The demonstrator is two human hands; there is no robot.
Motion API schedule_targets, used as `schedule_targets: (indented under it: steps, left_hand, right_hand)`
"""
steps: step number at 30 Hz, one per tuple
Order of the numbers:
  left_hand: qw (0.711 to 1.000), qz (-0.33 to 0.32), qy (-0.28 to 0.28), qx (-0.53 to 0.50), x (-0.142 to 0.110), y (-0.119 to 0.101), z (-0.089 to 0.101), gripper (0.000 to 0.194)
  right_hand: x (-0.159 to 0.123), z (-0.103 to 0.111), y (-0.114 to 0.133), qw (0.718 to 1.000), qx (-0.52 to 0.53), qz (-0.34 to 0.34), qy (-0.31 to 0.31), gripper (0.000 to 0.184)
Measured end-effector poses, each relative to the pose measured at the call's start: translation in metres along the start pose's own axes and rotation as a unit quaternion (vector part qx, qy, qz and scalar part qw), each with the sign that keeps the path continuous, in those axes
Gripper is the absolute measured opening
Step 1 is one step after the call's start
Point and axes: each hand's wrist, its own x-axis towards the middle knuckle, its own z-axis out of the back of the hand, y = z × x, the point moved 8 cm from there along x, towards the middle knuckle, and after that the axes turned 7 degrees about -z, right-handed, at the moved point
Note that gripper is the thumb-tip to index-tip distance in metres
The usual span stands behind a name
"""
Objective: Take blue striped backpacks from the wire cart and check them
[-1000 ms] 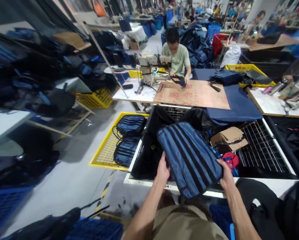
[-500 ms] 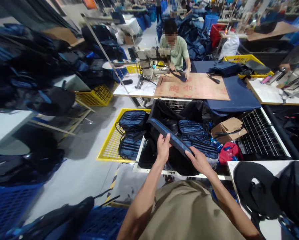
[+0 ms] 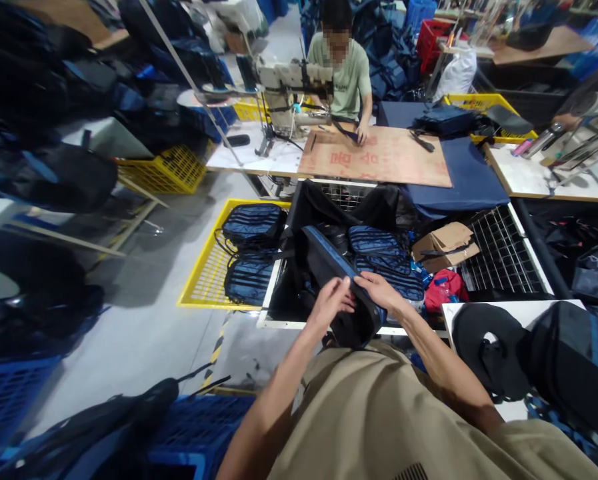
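hands gripping bag panel between them

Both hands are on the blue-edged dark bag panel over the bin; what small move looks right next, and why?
Probably lower the bag panel onto the striped panels lying in the wire bin. The left hand and right hand pinch it close together near its blue edge, and it hangs tilted above the bin, just left of that stack.

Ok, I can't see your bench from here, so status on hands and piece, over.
Left hand and right hand both gripping the dark blue-edged bag panel. Panel over the black bin. Nothing in the way.
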Motion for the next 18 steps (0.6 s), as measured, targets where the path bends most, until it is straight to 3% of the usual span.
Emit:
schedule_targets:
  steps: [3, 6, 10, 14, 18]
  left_hand:
    - [0.996, 0.033, 0.078, 0.036, -0.030, 0.021, -0.028, 0.063]
    - [0.996, 0.023, 0.081, 0.019, -0.041, 0.028, -0.041, 0.068]
    - [0.996, 0.033, 0.077, -0.009, -0.038, 0.030, -0.041, 0.066]
    - [0.999, 0.001, -0.006, -0.046, -0.019, 0.020, -0.013, 0.065]
    - [0.985, -0.046, -0.149, -0.073, 0.017, -0.003, 0.050, 0.065]
  right_hand:
    - [0.006, 0.000, 0.000, 0.999, -0.030, 0.013, -0.015, 0.037]
    - [0.008, -0.001, 0.001, 0.997, -0.062, 0.021, -0.028, 0.032]
    - [0.006, -0.002, 0.002, 0.991, -0.117, 0.034, -0.050, 0.035]
    - [-0.007, -0.012, 0.008, 0.982, -0.163, 0.064, -0.067, 0.037]
    - [-0.040, -0.034, 0.017, 0.963, -0.247, 0.106, -0.033, 0.043]
